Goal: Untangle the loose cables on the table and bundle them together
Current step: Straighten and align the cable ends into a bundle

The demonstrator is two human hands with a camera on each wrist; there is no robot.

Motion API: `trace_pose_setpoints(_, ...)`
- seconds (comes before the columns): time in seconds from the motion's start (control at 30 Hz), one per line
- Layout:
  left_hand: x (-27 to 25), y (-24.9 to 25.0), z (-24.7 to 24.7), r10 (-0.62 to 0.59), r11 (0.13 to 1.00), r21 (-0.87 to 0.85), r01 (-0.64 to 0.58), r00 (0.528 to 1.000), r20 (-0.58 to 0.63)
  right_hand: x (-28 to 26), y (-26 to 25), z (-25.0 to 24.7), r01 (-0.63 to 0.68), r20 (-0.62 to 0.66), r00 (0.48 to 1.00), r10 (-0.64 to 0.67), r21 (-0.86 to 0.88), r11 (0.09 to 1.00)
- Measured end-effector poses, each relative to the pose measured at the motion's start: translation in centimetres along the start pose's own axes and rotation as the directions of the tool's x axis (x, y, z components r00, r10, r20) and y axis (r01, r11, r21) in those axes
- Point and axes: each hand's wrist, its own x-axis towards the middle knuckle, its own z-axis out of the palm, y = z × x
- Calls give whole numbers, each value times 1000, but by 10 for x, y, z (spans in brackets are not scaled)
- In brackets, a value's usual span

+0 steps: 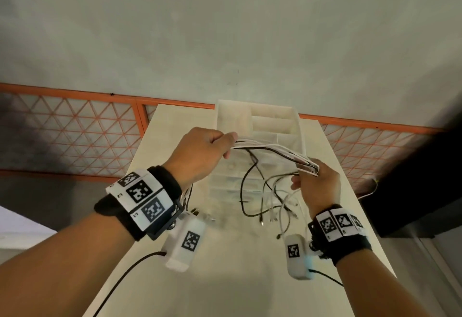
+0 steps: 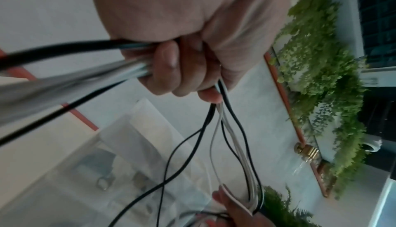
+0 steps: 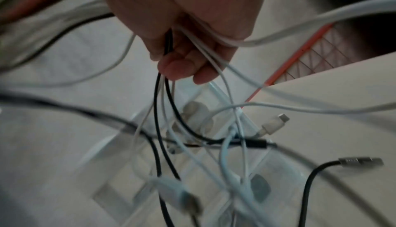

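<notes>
Several black and white cables (image 1: 271, 149) stretch as one bundle between my two hands above the table. My left hand (image 1: 205, 151) grips one end of the bundle in a fist; the left wrist view shows the fingers (image 2: 184, 71) curled round the cables (image 2: 225, 129). My right hand (image 1: 317, 179) holds the other part of the bundle, fingers (image 3: 188, 66) curled over black and white strands (image 3: 163, 95). Loose ends with plugs (image 1: 262, 216) hang below the right hand; a white plug (image 3: 272, 125) and a metal-tipped black plug (image 3: 360, 162) dangle there.
A clear plastic drawer organiser (image 1: 260, 126) stands on the pale table (image 1: 225, 279) right under the hanging cables. An orange lattice railing (image 1: 75, 129) runs behind the table. Green plants (image 2: 321, 78) show in the left wrist view.
</notes>
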Motion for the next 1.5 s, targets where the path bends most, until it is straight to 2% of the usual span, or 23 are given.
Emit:
trace_pose_setpoints(0.03,-1,-2,0,-13,1000,-18,13,1000,-16,0,2,-1,34,11,999,-34,13,999)
trace_pose_setpoints(0.1,-1,0,-2,-26,994,-107,20,998,-51,-3,18,1,139,137,984,-111,-212,967)
trace_pose_setpoints(0.17,0,7,-6,-26,972,-233,7,997,-79,-12,43,7,219,288,954,-81,-488,845)
trace_pose_setpoints(0.2,2,9,-7,-25,957,-292,-1,996,-85,-16,54,9,208,317,948,-29,-549,809)
trace_pose_setpoints(0.3,3,14,-9,-11,943,-332,-13,998,-70,-23,65,13,140,310,950,40,-538,831)
trace_pose_setpoints(0.4,3,14,-10,-52,922,-387,20,996,-73,-24,47,16,168,355,934,43,-541,824)
trace_pose_setpoints(0.43,3,14,-11,-62,907,-421,24,995,-77,-23,42,16,134,380,919,103,-548,826)
trace_pose_setpoints(0.5,4,18,-14,-53,879,-477,0,994,-97,-20,40,14,27,435,856,280,-577,816)
trace_pose_setpoints(0.57,5,20,-18,-26,879,-476,-31,993,-112,-20,48,12,2,467,794,390,-644,765)
trace_pose_setpoints(0.63,5,19,-18,-1,905,-423,-36,996,-85,-20,60,10,53,455,805,381,-695,717)
trace_pose_setpoints(0.7,2,14,-14,-14,928,-373,-10,998,-62,-19,59,7,79,445,827,344,-698,712)
trace_pose_setpoints(0.77,-2,10,-8,-53,942,-335,30,997,-60,-18,47,5,136,491,815,306,-676,724)
trace_pose_setpoints(0.83,-4,7,-3,-82,943,-328,62,996,-47,-18,24,3,226,561,808,180,-577,785)
trace_pose_setpoints(0.9,-4,7,2,-98,931,-355,81,995,-30,-23,-3,6,272,602,798,-12,-343,899)
trace_pose_setpoints(0.93,-4,8,4,-102,926,-367,87,995,-20,-26,-16,9,289,607,789,-93,-233,928)
trace_pose_setpoints(1.03,-3,12,7,-86,933,-352,72,996,-25,-38,-46,22,303,583,773,-250,7,953)
trace_pose_setpoints(1.1,-2,11,5,-64,952,-303,38,995,-79,-43,-59,23,255,516,803,-300,158,954)
trace_pose_setpoints(1.17,-1,7,0,-51,969,-248,17,990,-132,-41,-62,20,228,458,837,-301,209,951)
trace_pose_setpoints(1.23,1,3,-6,-60,967,-254,13,982,-181,-35,-54,17,282,458,836,-302,115,953)
trace_pose_setpoints(1.3,4,1,-12,-80,952,-305,7,971,-227,-31,-31,18,375,519,817,-250,-151,915)
trace_pose_setpoints(1.4,6,4,-17,-72,954,-300,-6,966,-248,-34,6,21,409,604,794,-60,-459,788)
trace_pose_setpoints(1.5,7,7,-21,-73,945,-326,-20,961,-269,-34,38,22,403,635,763,119,-611,681)
